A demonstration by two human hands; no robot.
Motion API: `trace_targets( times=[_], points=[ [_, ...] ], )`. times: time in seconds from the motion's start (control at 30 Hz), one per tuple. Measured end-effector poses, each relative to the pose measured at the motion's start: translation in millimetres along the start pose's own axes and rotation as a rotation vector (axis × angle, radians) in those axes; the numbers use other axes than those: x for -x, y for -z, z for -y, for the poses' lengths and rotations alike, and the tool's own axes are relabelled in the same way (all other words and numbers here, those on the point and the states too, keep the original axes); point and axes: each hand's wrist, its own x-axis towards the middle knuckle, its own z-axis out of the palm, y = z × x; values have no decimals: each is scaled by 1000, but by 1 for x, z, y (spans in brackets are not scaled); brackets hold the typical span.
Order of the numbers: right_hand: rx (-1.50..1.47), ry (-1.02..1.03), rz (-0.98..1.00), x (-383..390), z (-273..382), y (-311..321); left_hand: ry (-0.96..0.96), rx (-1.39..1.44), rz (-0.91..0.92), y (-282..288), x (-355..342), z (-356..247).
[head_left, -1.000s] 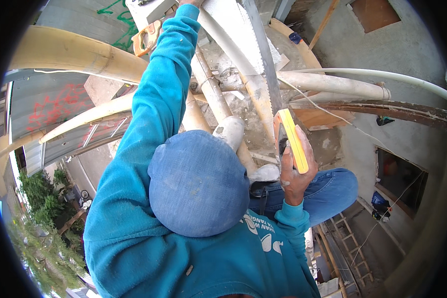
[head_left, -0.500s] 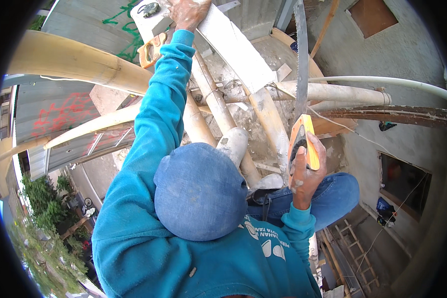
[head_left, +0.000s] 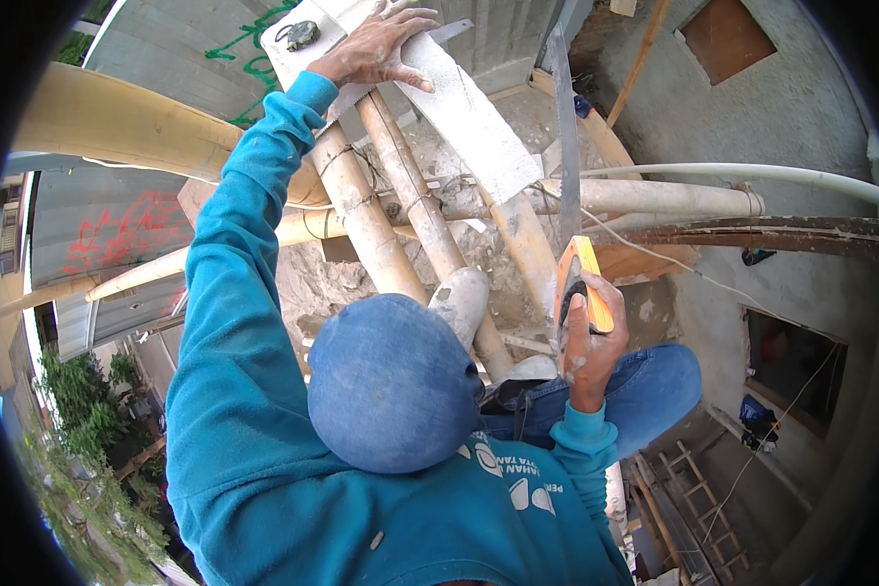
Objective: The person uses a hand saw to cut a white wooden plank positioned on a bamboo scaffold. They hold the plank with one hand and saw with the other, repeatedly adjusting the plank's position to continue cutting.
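Observation:
My left hand [head_left: 386,49] lies with its fingers spread over the upper end of a long white block [head_left: 479,122], which rests on bamboo poles. By that wrist sits a dark tape measure [head_left: 303,35] on a white surface. A toothed metal blade [head_left: 345,101] shows beneath the wrist, its handle hidden by my sleeve. From behind the hand pokes a flat metal strip [head_left: 452,30]. My right hand [head_left: 594,337] is closed around the orange-yellow handle of a hand saw [head_left: 566,137]. The saw's blade points up and away, just right of the white block and apart from it.
Bamboo poles [head_left: 361,210] run under and around me, with a thick one [head_left: 127,122] at the left. A white pipe [head_left: 752,171] and a thin cord cross at right, before a grey wall [head_left: 801,107]. A ladder [head_left: 708,508] lies low at the right.
My left hand has opened out across the block, and its arm has swung left, covering the wooden saw handle seen before. The hand saw in my right hand has shifted slightly left.

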Motion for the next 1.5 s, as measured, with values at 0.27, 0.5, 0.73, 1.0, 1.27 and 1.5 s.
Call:
trace_targets(
  times=[0.27, 0.5, 0.73, 1.0, 1.27, 1.5],
  points=[
    [-23, -64, -70, -4, 3, 1, -278, -300, 220, 36, -15, -18],
    [-154, -180, -103, -3, 15, -4, -216, -492, 275, 1, -29, 9],
    [-108, -225, -212, 9, 50, 26, -76, -438, 316, 28, -33, -50],
    [15, -219, -395, 12, 128, 66, -44, -148, 342, 99, -27, -122],
    [-2, -396, -450, 17, 200, 96, 61, 147, 418, 118, 7, -182],
    [52, -551, -332, 14, 233, 103, 293, 296, 344, 96, 53, -213]
  ],
)
